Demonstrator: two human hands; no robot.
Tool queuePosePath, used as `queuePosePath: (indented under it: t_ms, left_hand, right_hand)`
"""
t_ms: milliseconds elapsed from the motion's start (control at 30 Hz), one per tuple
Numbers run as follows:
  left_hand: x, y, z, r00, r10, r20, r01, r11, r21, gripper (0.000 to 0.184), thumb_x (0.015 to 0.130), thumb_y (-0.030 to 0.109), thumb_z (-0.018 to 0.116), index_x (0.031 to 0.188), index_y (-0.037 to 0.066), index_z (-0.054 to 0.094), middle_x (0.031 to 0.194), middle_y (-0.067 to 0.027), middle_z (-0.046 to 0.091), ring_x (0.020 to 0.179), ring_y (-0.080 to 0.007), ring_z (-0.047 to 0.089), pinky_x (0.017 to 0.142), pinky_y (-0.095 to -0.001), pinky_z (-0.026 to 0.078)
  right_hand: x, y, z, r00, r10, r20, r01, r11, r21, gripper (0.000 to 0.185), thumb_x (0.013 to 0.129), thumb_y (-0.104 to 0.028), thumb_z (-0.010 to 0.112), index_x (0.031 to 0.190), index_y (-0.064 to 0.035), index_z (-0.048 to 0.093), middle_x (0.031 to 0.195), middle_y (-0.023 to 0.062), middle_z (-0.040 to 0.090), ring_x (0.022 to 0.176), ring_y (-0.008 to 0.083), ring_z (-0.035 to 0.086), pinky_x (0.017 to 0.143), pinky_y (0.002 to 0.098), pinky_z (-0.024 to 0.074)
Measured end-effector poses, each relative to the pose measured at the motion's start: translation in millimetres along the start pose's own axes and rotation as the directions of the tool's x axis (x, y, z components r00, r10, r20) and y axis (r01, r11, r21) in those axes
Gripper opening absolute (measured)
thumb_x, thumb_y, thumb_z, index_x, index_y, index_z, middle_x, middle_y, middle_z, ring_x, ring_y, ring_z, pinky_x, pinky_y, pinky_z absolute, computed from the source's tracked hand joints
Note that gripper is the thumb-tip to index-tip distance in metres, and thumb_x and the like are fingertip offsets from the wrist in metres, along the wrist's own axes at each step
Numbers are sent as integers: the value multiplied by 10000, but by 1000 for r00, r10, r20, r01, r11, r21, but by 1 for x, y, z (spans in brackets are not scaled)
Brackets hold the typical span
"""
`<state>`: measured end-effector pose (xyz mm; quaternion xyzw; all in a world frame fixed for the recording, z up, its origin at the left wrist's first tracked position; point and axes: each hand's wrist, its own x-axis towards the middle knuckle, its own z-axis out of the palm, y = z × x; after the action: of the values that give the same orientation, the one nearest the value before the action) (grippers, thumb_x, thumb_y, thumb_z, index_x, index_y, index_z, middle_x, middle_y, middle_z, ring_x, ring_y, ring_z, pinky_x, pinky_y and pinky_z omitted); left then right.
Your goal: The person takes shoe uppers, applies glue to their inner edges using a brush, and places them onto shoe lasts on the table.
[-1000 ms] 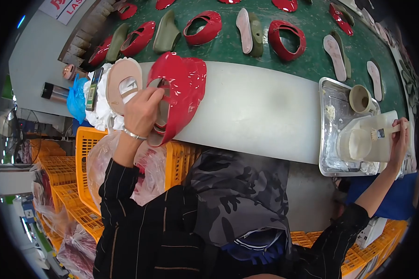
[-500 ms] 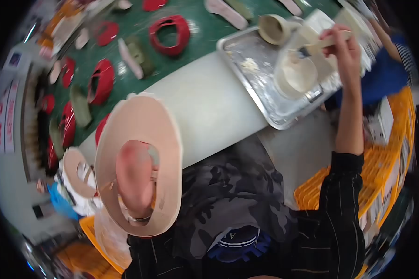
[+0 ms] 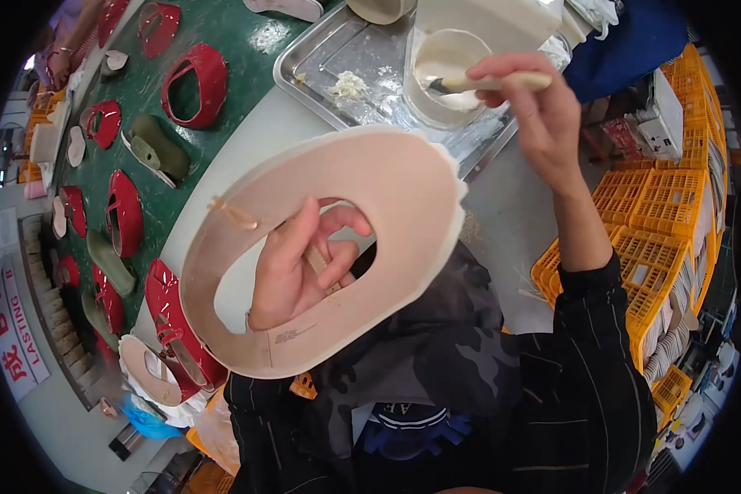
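A shoe upper [image 3: 412,189], with its pale pink lining facing me, hangs on my left hand [image 3: 292,267]. That hand passes through the opening, its fingers curled around the strap side. My right hand [image 3: 543,107] pinches a brush [image 3: 502,81] by its light handle. The brush's dark bristle end is inside the rim of a round tub [image 3: 424,107] holding a creamy white substance. This tub sits on a metal tray [image 3: 313,62] smeared with white residue, and a clump of white crumbs [image 3: 347,86] lies beside it.
Red shoe uppers [image 3: 196,82], olive shoe lasts [image 3: 158,144] and pale insoles spread over the green surface [image 3: 230,37] at left. Orange crates [image 3: 654,198] stack up on the right. Another person's hand [image 3: 60,66] shows at the upper left.
The shoe upper has swung right and tilted, so my left hand's fingers now show through its opening. The brush has lowered into the tub. The whole view has shifted.
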<state>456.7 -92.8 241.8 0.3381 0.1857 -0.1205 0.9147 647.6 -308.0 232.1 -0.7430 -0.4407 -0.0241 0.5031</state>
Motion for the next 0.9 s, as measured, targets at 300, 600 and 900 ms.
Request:
queuePosePath:
  t_ms: [300, 600, 900]
  left_hand:
    - [35, 1, 26, 964, -266, 16, 266, 964, 8, 348, 972, 291, 344, 1122, 4, 471, 991, -108, 562, 453, -46, 326, 379, -183, 423]
    - [61, -13, 40, 920, -392, 26, 386, 914, 124, 344, 960, 276, 393, 1125, -16, 470, 986, -121, 599, 428, -48, 324, 363, -186, 422]
    - [56, -7, 32, 968, -239, -76, 250, 948, 197, 349, 958, 283, 396, 1079, -28, 496, 1004, -126, 588, 446, -49, 346, 407, -235, 497]
  right_hand:
    - [24, -39, 0, 924, 187, -334, -50, 924, 378, 301, 977, -312, 345, 978, -19, 417, 778, 115, 589, 556, 96, 507, 524, 186, 432]
    - [39, -34, -6, 962, -193, -194, 234, 947, 219, 314, 950, -321, 429, 948, -8, 453, 752, 85, 597, 549, 92, 495, 521, 187, 415]
    - [18, -20, -33, 991, -111, -79, 124, 973, 193, 323, 936, -314, 472, 953, 9, 480, 768, 51, 607, 570, 61, 480, 534, 181, 404]
